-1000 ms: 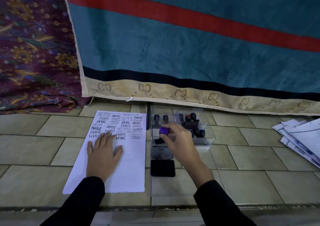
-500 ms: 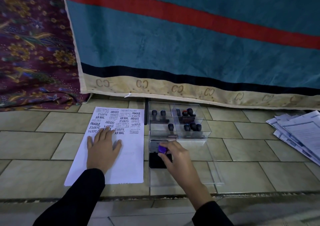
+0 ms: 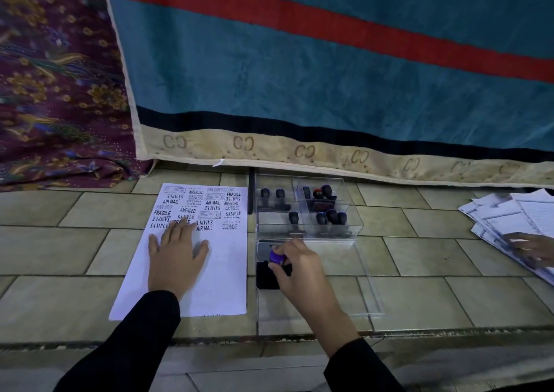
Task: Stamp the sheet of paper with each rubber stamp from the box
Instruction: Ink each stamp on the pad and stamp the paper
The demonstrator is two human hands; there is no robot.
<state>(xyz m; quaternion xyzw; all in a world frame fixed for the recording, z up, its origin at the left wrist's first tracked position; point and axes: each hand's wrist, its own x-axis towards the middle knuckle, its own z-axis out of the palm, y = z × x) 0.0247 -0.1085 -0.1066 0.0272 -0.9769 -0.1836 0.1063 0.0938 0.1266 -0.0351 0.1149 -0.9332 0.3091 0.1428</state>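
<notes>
The right hand (image 3: 296, 267) has its grip clenched on a purple-handled stamp (image 3: 277, 256), pressing it down onto the black ink pad (image 3: 266, 280). The pad lies on the tiled floor (image 3: 419, 259) just in front of the clear box (image 3: 308, 208), whose compartments hold more dark-handled stamps (image 3: 331, 216). Left of the box lies the sheet of paper (image 3: 221, 271), its far half covered with printed words. The left hand (image 3: 175, 256) rests flat on it, grip released, fingers spread. Well right of the box, another person's hand (image 3: 533, 246) rests on a stack of papers (image 3: 509, 217).
</notes>
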